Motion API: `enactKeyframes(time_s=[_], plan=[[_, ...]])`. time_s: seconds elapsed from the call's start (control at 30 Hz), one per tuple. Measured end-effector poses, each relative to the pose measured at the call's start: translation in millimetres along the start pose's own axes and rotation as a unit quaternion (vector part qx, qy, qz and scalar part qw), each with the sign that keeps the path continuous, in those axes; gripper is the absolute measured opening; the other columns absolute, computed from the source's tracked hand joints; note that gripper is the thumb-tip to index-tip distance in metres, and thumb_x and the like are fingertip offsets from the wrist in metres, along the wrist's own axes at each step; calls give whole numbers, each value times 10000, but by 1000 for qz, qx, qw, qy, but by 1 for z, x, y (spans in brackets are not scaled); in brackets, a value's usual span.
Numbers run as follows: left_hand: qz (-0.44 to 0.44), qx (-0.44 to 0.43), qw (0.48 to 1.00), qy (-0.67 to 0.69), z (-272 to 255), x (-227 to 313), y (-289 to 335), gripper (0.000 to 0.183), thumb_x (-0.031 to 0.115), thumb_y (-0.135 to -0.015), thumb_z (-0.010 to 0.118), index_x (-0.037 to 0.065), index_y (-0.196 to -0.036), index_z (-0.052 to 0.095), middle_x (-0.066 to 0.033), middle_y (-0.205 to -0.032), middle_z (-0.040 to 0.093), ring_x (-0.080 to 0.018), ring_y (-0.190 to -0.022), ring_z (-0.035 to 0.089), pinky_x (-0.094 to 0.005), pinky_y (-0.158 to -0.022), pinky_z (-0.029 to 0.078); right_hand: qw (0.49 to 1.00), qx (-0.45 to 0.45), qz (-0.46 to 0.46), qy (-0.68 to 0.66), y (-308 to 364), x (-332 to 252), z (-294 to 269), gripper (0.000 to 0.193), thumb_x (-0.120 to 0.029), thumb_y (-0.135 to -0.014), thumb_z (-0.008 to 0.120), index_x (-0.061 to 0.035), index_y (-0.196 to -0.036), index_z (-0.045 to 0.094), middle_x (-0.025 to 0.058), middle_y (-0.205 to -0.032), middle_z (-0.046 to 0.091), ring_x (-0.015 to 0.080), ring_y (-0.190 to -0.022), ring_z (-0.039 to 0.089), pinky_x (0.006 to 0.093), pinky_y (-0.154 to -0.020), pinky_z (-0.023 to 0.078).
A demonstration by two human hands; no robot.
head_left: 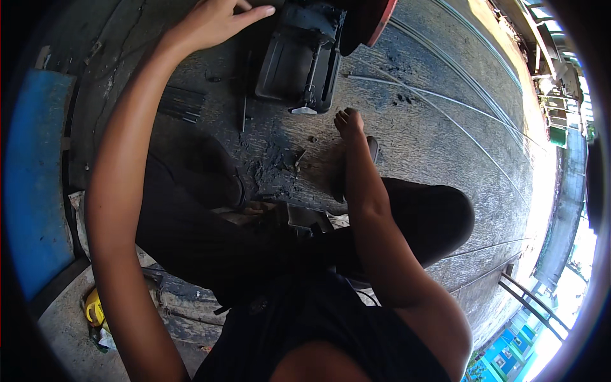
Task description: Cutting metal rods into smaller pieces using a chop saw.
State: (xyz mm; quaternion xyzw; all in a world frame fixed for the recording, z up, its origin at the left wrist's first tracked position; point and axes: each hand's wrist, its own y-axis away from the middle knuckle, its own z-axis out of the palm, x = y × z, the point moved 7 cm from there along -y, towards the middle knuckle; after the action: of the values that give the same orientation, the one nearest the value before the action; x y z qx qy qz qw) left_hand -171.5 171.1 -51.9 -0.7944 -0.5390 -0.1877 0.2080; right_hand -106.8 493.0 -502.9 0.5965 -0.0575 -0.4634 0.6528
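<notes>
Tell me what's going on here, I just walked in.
A person with bent knees is at a black machine on the floor. The left hand is to its left, thumb out, fingers partly cut off by the frame. The right hand is curled near the machine's pale end piece, apart from it; whether it holds anything is unclear.

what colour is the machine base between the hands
The machine base looks black, best seen in the head view.

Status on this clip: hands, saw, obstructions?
Left hand partly out of frame, grip unclear. Right hand loosely curled near cut-off saw, apart from its vise handle. Thin metal rods right of saw.
</notes>
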Motion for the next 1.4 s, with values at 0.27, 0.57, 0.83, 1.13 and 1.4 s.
enactKeyframes(time_s=[0.27, 0.57, 0.83, 1.13, 1.4], plan=[[54, -53, 994, -75, 19, 47, -47, 584, 304, -920, 627, 57, -1409, 426, -212, -1342, 524, -316, -1112, 602, -403, -955, 478, 965, -55, 159, -200, 52, 80, 54, 357, -339, -954, 452, -1, -1053, 513, 118, -890, 580, 252, -775, 593, 409, -727, 530], [-86, -20, 995, -42, -23, 24, -51, 559, 289, -932, 622, 11, -1384, 450, -191, -1221, 606, -277, -1060, 624, -376, -906, 495, 934, -5, 47, -353, 23, 38, -17, 342, -404, -948, 443, -77, -889, 526, -16, -522, 267, 157, -449, 252, 328, -507, 352], [-55, 7, 997, -60, -23, 1, -17, 449, 319, -936, 622, 118, -1332, 551, -112, -1177, 641, -204, -1050, 630, -365, -912, 494, 954, 4, -12, -301, -65, -45, -46, 219, -233, -938, 411, -103, -769, 461, 28, -642, 408, 195, -594, 391, 345, -596, 409], [-146, -32, 984, -99, -34, -51, 14, 447, 209, -934, 617, 57, -1345, 529, -129, -1195, 644, -211, -1045, 634, -371, -966, 471, 967, -28, -86, -237, -173, -194, -51, 532, -272, -957, 546, 46, -1299, 291, 217, -1199, 436, 374, -1058, 554, 463, -894, 549], [-122, -38, 988, -90, -10, -53, 1, 471, 163, -906, 645, 59, -1350, 526, -144, -1220, 631, -215, -1055, 630, -372, -979, 463, 971, -7, -150, -186, -221, -226, -57, 304, -193, -973, 548, 84, -1082, 487, 213, -970, 570, 376, -860, 642, 445, -748, 621]])
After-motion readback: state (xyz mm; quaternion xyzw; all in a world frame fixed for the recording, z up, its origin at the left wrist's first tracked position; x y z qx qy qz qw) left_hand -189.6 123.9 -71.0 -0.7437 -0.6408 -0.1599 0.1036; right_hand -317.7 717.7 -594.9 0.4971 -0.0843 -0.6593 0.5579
